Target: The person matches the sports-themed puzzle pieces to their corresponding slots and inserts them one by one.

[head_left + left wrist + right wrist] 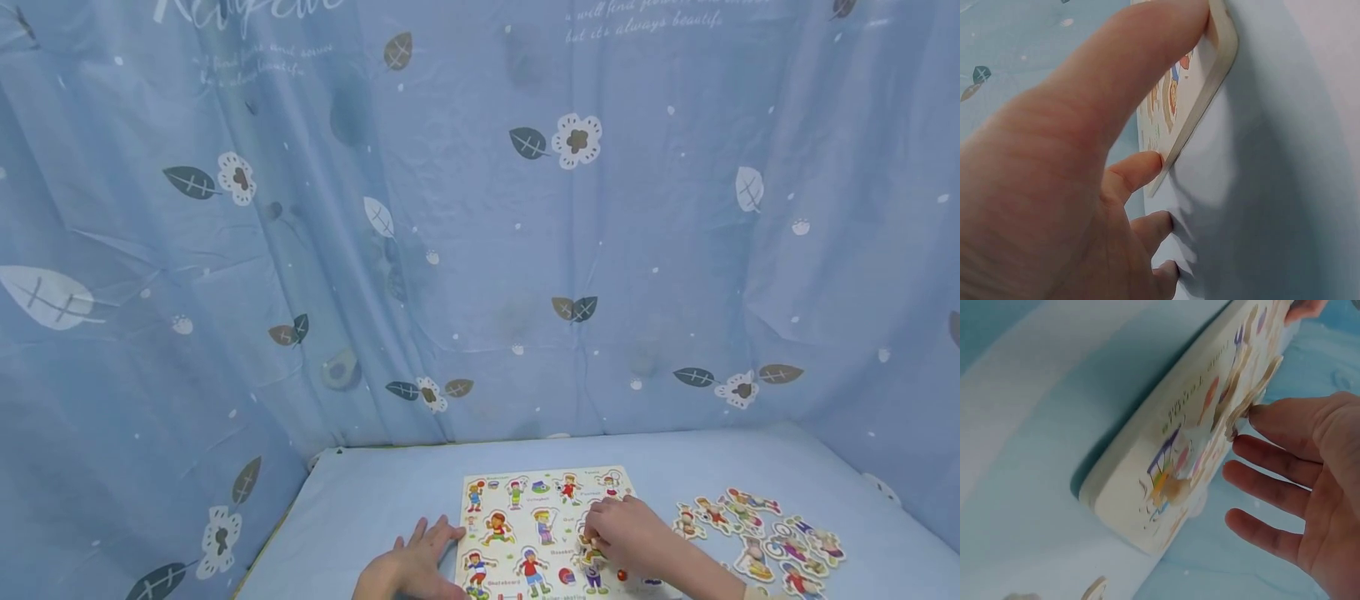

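Blue flowered cloth (480,250) behind and under everything. Wooden puzzle board (525,517) flat near the front edge. Loose figure pieces (757,533) scattered right of it. Left hand (420,567) spread flat, steadying the board's edge. Right hand (626,533) seemingly pinching a puzzle piece (1254,394) against the board.

Setting: a makeshift recording booth, not a lived-in room. Light blue sheets (480,250) printed with leaves, flowers and script text hang as backdrop on the far, left and right sides. The table (360,500) is draped in plain blue cloth. No furniture or walls visible. Only props: a children's wooden puzzle board (517,508) near centre, loose figure pieces (757,533) right.
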Demonstrator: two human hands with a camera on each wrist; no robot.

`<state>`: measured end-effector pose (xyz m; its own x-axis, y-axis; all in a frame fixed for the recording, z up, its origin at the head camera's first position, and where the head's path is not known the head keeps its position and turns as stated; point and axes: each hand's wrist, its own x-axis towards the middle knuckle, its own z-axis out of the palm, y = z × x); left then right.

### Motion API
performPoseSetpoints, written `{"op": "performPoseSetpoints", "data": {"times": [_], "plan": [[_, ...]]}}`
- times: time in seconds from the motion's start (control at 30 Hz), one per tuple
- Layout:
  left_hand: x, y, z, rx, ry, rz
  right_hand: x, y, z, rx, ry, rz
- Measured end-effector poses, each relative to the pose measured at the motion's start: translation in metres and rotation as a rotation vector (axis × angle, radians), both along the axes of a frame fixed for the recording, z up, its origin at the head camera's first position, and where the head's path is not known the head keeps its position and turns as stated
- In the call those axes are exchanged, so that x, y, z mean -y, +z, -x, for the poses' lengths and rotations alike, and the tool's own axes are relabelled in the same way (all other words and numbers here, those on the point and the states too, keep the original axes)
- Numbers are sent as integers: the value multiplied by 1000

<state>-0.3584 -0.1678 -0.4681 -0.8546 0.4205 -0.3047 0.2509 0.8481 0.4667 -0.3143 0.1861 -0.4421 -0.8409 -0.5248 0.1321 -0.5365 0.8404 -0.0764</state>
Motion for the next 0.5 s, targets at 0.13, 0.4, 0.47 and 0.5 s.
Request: {"op": "performPoseSetpoints", "data": {"times": [0.13, 0.4, 0.47, 0.5], "plan": [[-1, 2, -1, -21, -7, 10, 1, -2, -1, 7, 44, 7], [-3, 6, -4, -9, -3, 32, 5, -6, -4, 39, 81, 36], [-2, 4, -2, -11, -3, 32, 5, -7, -4, 52, 82, 40], [-2, 3, -2, -20, 0, 27, 6, -7, -5, 60, 80, 42]]}}
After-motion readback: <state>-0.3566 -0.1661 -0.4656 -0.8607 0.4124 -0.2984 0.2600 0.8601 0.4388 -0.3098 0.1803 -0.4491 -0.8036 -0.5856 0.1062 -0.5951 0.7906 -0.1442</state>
